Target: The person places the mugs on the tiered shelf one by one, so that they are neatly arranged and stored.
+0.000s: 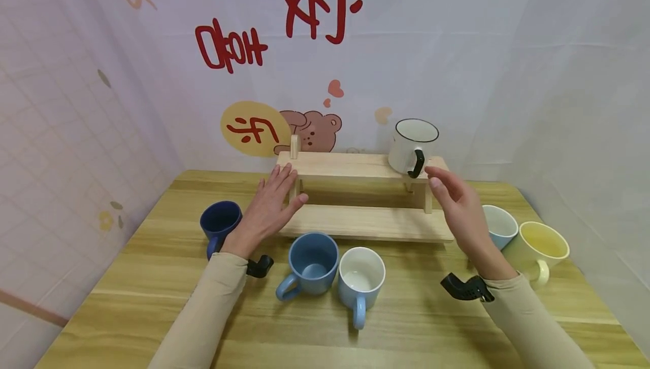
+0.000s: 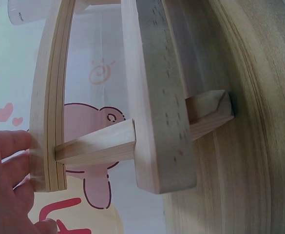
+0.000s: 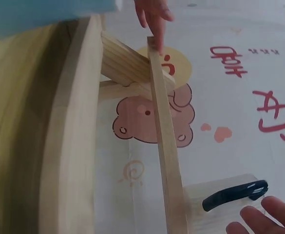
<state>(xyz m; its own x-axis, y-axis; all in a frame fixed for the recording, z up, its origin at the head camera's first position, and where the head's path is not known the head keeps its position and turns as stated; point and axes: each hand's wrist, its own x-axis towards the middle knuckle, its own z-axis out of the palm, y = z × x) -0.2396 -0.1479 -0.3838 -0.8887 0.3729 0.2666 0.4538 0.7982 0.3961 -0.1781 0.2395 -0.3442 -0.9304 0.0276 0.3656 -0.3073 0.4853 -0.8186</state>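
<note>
On the rack, upper right: white mug, upright. Left hand rests on rack's left end, fingers straight; right hand just beside mug's black handle, fingers loosely bent, holding nothing. Judged best: steady rack, adjust mug by handle, base flat.

The two-tier rack is leaving a passage between its levels, while the mid-blue mug and white-lined mug are obstructing its front and the black-rimmed mug is blocking its upper right.
</note>
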